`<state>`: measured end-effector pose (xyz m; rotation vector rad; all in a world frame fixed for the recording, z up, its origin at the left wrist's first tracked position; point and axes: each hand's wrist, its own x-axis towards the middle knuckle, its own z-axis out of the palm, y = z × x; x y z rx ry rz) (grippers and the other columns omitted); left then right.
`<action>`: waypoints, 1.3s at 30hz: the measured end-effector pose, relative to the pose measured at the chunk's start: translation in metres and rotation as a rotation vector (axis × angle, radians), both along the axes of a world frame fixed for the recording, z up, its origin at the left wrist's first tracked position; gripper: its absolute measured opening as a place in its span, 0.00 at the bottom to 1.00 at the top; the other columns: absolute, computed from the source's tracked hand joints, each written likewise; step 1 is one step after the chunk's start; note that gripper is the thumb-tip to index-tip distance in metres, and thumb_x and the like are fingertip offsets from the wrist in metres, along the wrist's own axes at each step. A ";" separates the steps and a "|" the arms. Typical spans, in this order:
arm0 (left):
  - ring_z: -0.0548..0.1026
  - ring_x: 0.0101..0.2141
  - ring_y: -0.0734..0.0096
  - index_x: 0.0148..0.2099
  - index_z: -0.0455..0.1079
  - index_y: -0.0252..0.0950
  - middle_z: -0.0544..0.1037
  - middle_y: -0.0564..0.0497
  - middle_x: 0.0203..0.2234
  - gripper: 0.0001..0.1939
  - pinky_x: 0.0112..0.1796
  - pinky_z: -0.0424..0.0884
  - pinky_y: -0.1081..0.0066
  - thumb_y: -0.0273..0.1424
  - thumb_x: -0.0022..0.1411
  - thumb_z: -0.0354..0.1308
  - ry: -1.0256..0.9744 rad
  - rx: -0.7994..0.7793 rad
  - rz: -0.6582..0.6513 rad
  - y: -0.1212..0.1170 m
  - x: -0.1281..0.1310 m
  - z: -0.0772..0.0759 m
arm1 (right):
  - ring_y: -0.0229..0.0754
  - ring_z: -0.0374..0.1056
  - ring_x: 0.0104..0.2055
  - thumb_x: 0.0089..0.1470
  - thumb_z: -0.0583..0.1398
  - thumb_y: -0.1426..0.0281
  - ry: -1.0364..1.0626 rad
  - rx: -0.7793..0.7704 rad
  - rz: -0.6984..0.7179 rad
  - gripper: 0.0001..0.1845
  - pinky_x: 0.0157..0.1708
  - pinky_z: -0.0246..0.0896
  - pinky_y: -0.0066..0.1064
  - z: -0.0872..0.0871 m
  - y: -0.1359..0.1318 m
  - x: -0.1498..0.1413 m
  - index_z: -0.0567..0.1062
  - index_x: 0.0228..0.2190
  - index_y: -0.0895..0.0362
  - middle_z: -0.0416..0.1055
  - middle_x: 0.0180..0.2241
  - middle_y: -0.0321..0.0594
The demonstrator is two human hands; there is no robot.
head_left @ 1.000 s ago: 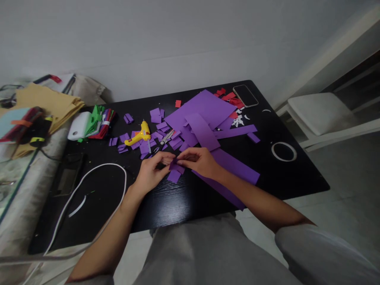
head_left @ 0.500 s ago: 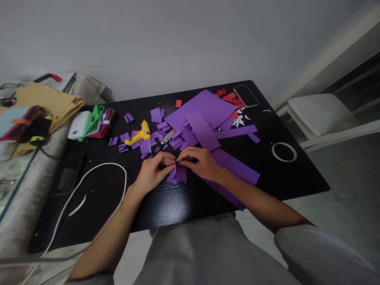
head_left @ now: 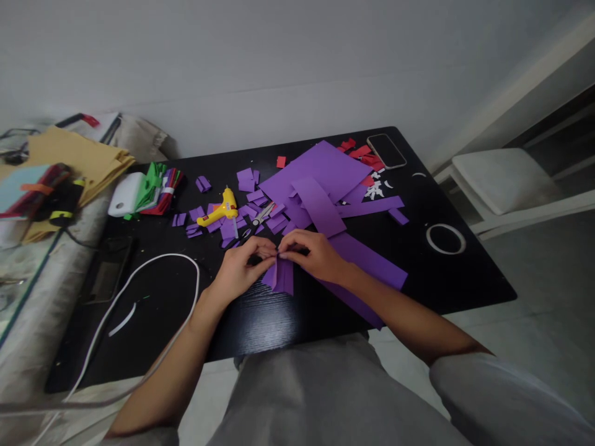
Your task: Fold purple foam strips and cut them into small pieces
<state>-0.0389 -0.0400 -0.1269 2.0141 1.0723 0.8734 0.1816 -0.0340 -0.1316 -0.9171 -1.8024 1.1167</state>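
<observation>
Between my two hands is a folded piece of purple paper [head_left: 281, 279], its creased lower part fanning out over the black table. My left hand [head_left: 239, 266] pinches its upper edge from the left, and my right hand [head_left: 313, 254] pinches it from the right; their fingertips almost meet and hide the top of the fold. Just beyond my left hand lie scissors [head_left: 261, 215] among small purple paper pieces [head_left: 227, 230]. A yellow glue gun [head_left: 222, 209] rests on those pieces. Under my right forearm runs a wide purple strip [head_left: 372, 263].
Large purple sheets [head_left: 320, 161] lie at the back, near red scraps [head_left: 367, 155] and a phone [head_left: 387, 151]. A white ring [head_left: 445, 238] sits to the right. On the left are a looped white cable [head_left: 195, 272], green and red bundles [head_left: 155, 189] and yellow folded material [head_left: 79, 155].
The folded purple paper hangs slightly lower and shows more of its creased face below my fingertips. Both hands keep their pinch in nearly the same place.
</observation>
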 end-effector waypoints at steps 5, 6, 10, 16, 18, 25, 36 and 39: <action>0.82 0.34 0.71 0.45 0.72 0.36 0.83 0.50 0.35 0.10 0.39 0.78 0.73 0.34 0.64 0.63 0.016 0.022 0.001 -0.001 0.002 0.002 | 0.39 0.73 0.36 0.58 0.64 0.70 0.007 -0.054 -0.038 0.02 0.41 0.69 0.31 -0.001 -0.002 -0.002 0.78 0.33 0.56 0.77 0.35 0.38; 0.82 0.34 0.71 0.45 0.72 0.36 0.83 0.50 0.35 0.10 0.39 0.78 0.74 0.34 0.64 0.63 0.018 0.030 -0.002 -0.001 0.002 0.003 | 0.39 0.73 0.36 0.57 0.64 0.70 0.016 -0.070 -0.041 0.02 0.40 0.68 0.31 -0.002 -0.002 -0.003 0.78 0.33 0.56 0.77 0.34 0.38; 0.81 0.33 0.72 0.45 0.73 0.36 0.83 0.51 0.34 0.09 0.38 0.77 0.75 0.32 0.64 0.63 0.031 0.063 -0.009 -0.002 0.002 0.004 | 0.38 0.73 0.35 0.56 0.64 0.69 0.058 -0.136 -0.048 0.03 0.39 0.69 0.30 -0.007 -0.002 -0.005 0.78 0.33 0.56 0.78 0.33 0.37; 0.81 0.34 0.70 0.47 0.76 0.36 0.83 0.48 0.36 0.10 0.39 0.77 0.73 0.32 0.67 0.59 0.082 0.136 -0.060 -0.001 0.004 0.011 | 0.40 0.75 0.37 0.56 0.65 0.64 0.117 -0.226 -0.066 0.08 0.41 0.71 0.33 -0.011 -0.004 -0.007 0.77 0.34 0.56 0.78 0.33 0.37; 0.80 0.34 0.70 0.45 0.77 0.36 0.83 0.48 0.35 0.09 0.39 0.76 0.73 0.32 0.67 0.58 0.102 0.133 -0.061 0.000 0.004 0.012 | 0.40 0.75 0.38 0.55 0.66 0.63 0.146 -0.242 -0.068 0.09 0.44 0.71 0.34 -0.010 -0.004 -0.008 0.76 0.34 0.55 0.77 0.34 0.37; 0.79 0.32 0.73 0.44 0.74 0.36 0.82 0.51 0.33 0.07 0.37 0.75 0.76 0.30 0.64 0.61 0.087 0.095 -0.010 0.000 0.002 0.009 | 0.39 0.77 0.40 0.50 0.69 0.67 0.228 -0.306 -0.051 0.12 0.47 0.73 0.35 -0.009 -0.003 -0.007 0.75 0.37 0.55 0.78 0.35 0.38; 0.80 0.32 0.72 0.45 0.76 0.36 0.82 0.50 0.33 0.08 0.38 0.75 0.76 0.31 0.65 0.61 0.065 0.060 -0.055 0.000 0.001 0.011 | 0.41 0.78 0.40 0.51 0.68 0.67 0.210 -0.308 -0.039 0.10 0.48 0.73 0.36 -0.007 -0.003 -0.003 0.78 0.37 0.56 0.80 0.35 0.39; 0.80 0.32 0.73 0.45 0.76 0.35 0.83 0.50 0.34 0.07 0.37 0.76 0.76 0.30 0.65 0.61 0.059 0.072 -0.068 0.000 0.001 0.011 | 0.40 0.78 0.40 0.50 0.69 0.68 0.226 -0.336 -0.025 0.13 0.48 0.72 0.36 -0.006 -0.002 -0.002 0.77 0.39 0.56 0.79 0.35 0.38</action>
